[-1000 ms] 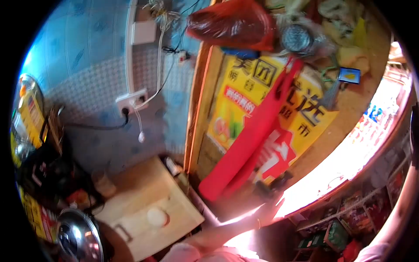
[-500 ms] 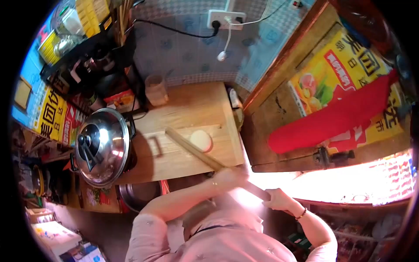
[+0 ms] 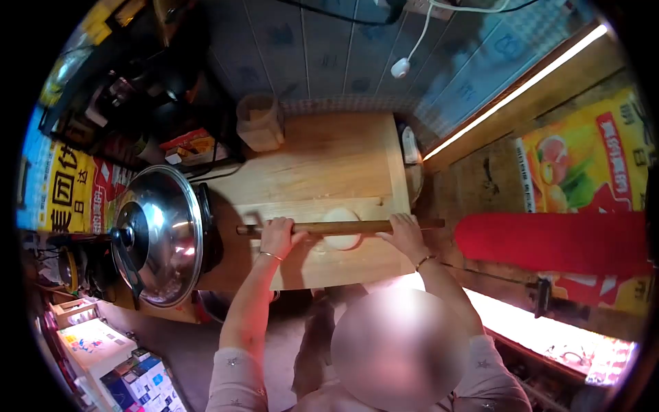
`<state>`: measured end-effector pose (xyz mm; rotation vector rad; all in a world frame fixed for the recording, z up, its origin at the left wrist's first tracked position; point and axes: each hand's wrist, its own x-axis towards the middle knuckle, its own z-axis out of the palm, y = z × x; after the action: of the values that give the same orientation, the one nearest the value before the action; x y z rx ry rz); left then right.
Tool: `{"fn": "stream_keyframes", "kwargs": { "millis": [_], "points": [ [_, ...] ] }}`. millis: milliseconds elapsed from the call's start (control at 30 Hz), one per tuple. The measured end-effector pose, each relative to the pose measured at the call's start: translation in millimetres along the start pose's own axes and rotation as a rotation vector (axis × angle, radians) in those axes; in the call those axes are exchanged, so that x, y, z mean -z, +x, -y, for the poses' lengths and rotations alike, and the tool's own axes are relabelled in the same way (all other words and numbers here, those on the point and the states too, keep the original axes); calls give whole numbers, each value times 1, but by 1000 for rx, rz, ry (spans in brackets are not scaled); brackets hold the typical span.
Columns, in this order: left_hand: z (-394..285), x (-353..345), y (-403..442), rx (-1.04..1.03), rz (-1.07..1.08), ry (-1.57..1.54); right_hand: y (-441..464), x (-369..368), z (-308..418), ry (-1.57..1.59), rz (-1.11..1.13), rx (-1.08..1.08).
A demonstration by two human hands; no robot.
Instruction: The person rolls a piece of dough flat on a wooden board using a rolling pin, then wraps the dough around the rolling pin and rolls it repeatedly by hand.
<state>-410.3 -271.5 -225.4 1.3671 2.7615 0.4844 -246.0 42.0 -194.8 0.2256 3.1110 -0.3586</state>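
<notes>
A long wooden rolling pin [image 3: 322, 227] lies level across a round, flat piece of pale dough [image 3: 342, 242] on the wooden worktop [image 3: 329, 151]. My left hand [image 3: 276, 237] grips the pin left of the dough, fingers over the top and thumb pointing inward. To the right of the dough, my right hand [image 3: 405, 235] holds the pin the same way. The dough shows above and below the pin, and its middle strip is hidden.
A big lidded pot [image 3: 165, 237] stands left of the worktop. Behind it are a plastic container [image 3: 261, 123] and a dark rack [image 3: 165, 96]. A red cloth-like roll [image 3: 549, 242] lies against the wooden panel at right. A white cord switch [image 3: 400, 67] hangs at the wall.
The rolling pin has swung from a slant near the worktop's front edge to level over the dough. Both hands moved forward and apart along it. The camera view has shifted closer.
</notes>
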Motion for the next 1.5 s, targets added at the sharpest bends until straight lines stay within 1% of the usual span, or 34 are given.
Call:
{"fn": "stream_keyframes", "kwargs": {
  "millis": [67, 100, 133, 167, 200, 267, 300, 333, 367, 467, 500, 533, 600, 633, 667, 733, 767, 833, 867, 900, 933, 967, 1033, 1133, 1167, 1200, 1233, 1267, 1300, 1333, 1367, 1400, 1433, 1500],
  "points": [
    [7, -12, -2, 137, -146, 71, 10, -12, 2, 35, -10, -23],
    [2, -21, -1, 167, -119, 54, 8, -20, -1, 29, -66, -89],
    [6, -13, 6, 170, -92, 59, 13, -30, 3, 32, -130, -156],
    [4, -9, 14, 198, -38, 93, 15, -38, 0, -3, -171, -173],
    [3, -10, 22, 228, 17, 124, 21, -39, -3, 3, -145, -182],
    [26, -14, 46, 212, 58, 144, 52, -37, -9, 35, -69, -190],
    [26, -23, 52, 264, 81, 117, 56, -44, -17, 37, -47, -200],
    [28, -21, 59, 322, 105, 98, 63, -45, -22, 34, -92, -173],
    [30, -22, 68, 309, 128, 80, 71, -46, -28, 29, -144, -143],
    [31, -25, 81, 363, 167, 32, 91, -36, -36, 97, -65, -130],
    [32, -24, 84, 434, 199, -9, 96, -37, -33, 33, -96, -121],
    [32, -18, 74, 429, 212, -5, 87, -41, -23, 41, -91, -131],
    [16, -11, 49, 371, 106, 145, 65, -43, -15, -60, -76, -117],
    [3, -16, 21, 442, 182, 187, 50, -34, -6, -36, -120, -99],
    [-15, -22, 0, 552, 94, 125, 50, -37, -5, -37, -112, -109],
    [-5, -24, 10, 530, 178, 159, 58, -39, -5, -84, 13, -189],
    [9, -29, 19, 523, 176, 157, 71, -51, -10, 11, -19, -232],
    [29, -26, 51, 491, 206, -32, 94, -52, -17, 9, -2, -217],
    [34, -17, 71, 457, 153, -71, 104, -49, -17, 13, 11, -200],
    [42, -17, 84, 456, 156, -78, 110, -47, -17, 90, 47, -245],
    [49, -15, 92, 460, 161, -84, 113, -45, -16, 91, 54, -248],
    [55, -17, 96, 466, 158, -82, 118, -44, -16, 124, 5, -231],
    [60, -28, 98, 387, 105, -75, 123, -49, -20, 165, -47, -202],
    [58, -20, 103, 468, 114, -92, 132, -47, -24, 109, -88, -143],
    [45, -11, 95, 488, 60, 11, 126, -42, -21, 38, 42, -158],
    [33, -16, 59, 488, 192, 170, 110, -41, -17, 38, 41, -150],
    [9, -22, 22, 474, 45, 170, 79, -42, -8, -1, -25, -166],
    [-4, -26, 6, 451, -101, 169, 58, -44, 0, -41, -92, -188],
    [-2, -27, 15, 449, -103, 162, 56, -42, 5, -13, -64, -244],
    [2, -22, 24, 475, 19, 139, 63, -41, 3, -18, -57, -251],
    [10, -18, 35, 494, 139, 116, 75, -40, 0, -11, 64, -264],
    [21, -21, 47, 463, 66, 69, 86, -42, -4, -7, 181, -274],
    [29, -23, 57, 457, 79, 24, 91, -45, -6, 31, 107, -275],
    [43, -24, 76, 459, 90, -10, 107, -47, -11, 28, 67, -228]
  ]
}}
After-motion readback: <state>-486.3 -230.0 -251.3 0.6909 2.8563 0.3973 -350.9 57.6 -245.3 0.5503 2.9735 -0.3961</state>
